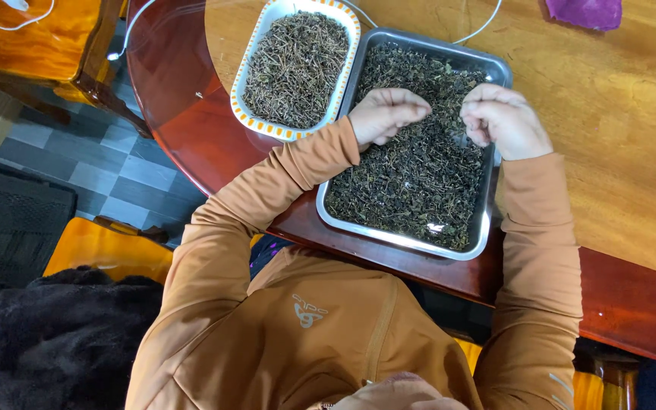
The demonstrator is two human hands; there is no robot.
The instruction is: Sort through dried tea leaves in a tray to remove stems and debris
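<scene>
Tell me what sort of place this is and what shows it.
Probably a home dining room used for hand-sorting dried leaves. A large round polished wooden table holds a rectangular steel tray of dark dried leaves and an orange-rimmed white dish of thin stems, with a wooden chair on grey floor tiles.

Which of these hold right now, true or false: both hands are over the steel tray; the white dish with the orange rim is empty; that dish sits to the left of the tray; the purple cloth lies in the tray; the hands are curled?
1. Both hands are over the steel tray. True: the left hand and the right hand are both above its dried leaves.
2. The white dish with the orange rim is empty. False: it is full of dried stems.
3. The dish sits left of the tray. True, side by side.
4. The purple cloth lies in the tray. False: it lies on the wooden table, at the far edge.
5. The hands are curled. True: both are loosely closed.
</scene>
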